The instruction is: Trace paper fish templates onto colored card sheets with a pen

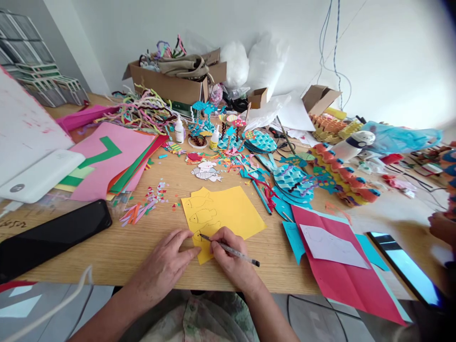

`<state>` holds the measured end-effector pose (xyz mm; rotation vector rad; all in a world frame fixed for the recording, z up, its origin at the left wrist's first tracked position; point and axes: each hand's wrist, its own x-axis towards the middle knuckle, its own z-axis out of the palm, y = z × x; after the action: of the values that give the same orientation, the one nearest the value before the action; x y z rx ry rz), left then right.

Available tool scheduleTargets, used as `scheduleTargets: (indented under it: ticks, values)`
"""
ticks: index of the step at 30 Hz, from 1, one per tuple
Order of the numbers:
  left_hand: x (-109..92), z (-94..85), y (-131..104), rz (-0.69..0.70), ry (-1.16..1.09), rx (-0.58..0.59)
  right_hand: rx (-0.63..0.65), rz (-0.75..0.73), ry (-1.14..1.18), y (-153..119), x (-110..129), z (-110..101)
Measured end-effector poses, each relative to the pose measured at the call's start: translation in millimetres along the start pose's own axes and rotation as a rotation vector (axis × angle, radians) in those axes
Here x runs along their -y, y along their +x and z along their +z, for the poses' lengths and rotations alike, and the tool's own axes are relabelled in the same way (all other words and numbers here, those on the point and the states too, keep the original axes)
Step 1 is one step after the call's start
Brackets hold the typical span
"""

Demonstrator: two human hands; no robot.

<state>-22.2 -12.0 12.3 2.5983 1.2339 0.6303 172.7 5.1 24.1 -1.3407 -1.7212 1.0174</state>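
Observation:
A pen [235, 252] is held in my right hand [231, 256], its tip on the yellow paper [235, 211] at the lowest of several fish outlines drawn along the left side. My left hand [169, 263] lies with fingers outstretched on the table, its fingertips at the paper's lower left edge. Beyond the paper lie white fish cutouts [206, 173] with drawn scales. To the right, a white sheet with a faint drawing [333, 246] rests on folded red paper [320, 268].
A black phone [57, 240] and white power bank [41, 175] lie left, near stacked coloured paper [131, 137]. Paper scraps [149, 202], glue bottles [179, 129] and blue paper crafts [292, 180] crowd the table [142, 247]. A lit phone [406, 270] and another person's hand [441, 225] are at right.

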Motion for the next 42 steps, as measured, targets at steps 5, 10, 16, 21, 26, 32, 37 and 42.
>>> scheduleTargets:
  ticks: [5, 10, 16, 21, 26, 32, 37, 42]
  values:
    - [-1.4, -1.1, 2.2, 0.007, 0.015, -0.026, 0.058, -0.032, 0.016, -2.2, -4.0, 3.7]
    - [-1.0, 1.2, 2.0, -0.019, 0.033, -0.035, 0.078, -0.056, -0.032, -2.0, -5.7, 6.6]
    - [0.7, 1.7, 2.2, 0.005, 0.015, -0.073, 0.097, -0.075, -0.077, -0.3, -3.2, 5.7]
    - [1.0, -0.5, 3.6, 0.001, 0.0, -0.069, 0.107, -0.057, -0.073, -0.8, -4.2, 5.9]
    - [1.2, 1.3, 2.5, -0.019, -0.011, -0.068, 0.095, -0.07, -0.076, -1.1, -6.3, 6.5]
    - [1.1, 1.3, 3.2, -0.005, -0.009, -0.081, 0.094, -0.071, -0.079, 0.2, -2.4, 5.8]
    - [-0.3, -1.0, 5.2, 0.022, 0.012, -0.101, 0.099, -0.083, -0.096, 0.3, -3.4, 6.3]
    - [0.0, -0.8, 5.1, 0.024, 0.014, -0.115, 0.095, -0.096, -0.106, 0.2, -4.2, 6.7]
